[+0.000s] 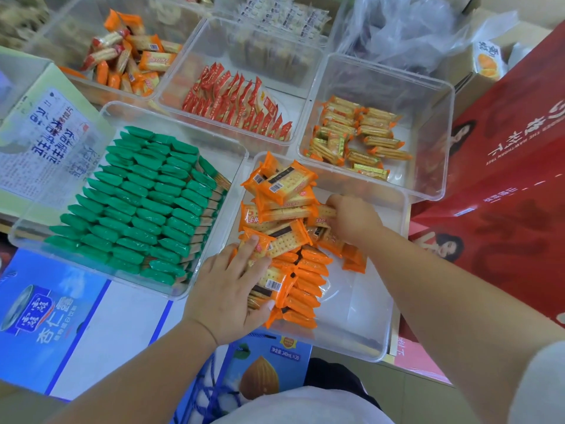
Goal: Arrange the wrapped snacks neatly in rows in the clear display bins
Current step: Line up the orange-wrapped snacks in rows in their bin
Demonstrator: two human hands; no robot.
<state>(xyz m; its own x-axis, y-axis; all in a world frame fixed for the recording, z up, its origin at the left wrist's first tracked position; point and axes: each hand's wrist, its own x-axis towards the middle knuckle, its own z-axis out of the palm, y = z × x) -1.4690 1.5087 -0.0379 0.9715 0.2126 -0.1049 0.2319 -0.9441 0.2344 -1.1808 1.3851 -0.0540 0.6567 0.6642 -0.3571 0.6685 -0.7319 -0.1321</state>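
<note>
Left hand (pixel 232 289), nearer, is clasping the row of orange packs (pixel 305 289) at the clear bin's (pixel 367 332) near-left side, the row running near-to-far. Beyond it, right hand (pixel 351 221) is pinching a loose pack (pixel 325 212) at the pile's (pixel 281 191) right edge.

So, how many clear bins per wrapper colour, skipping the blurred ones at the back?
Green: 1, the green bin
Orange: 2, the front bin and the far-left bin
Red: 1, the red bin
Gold: 1, the gold bin
Total: 5 bins
</note>
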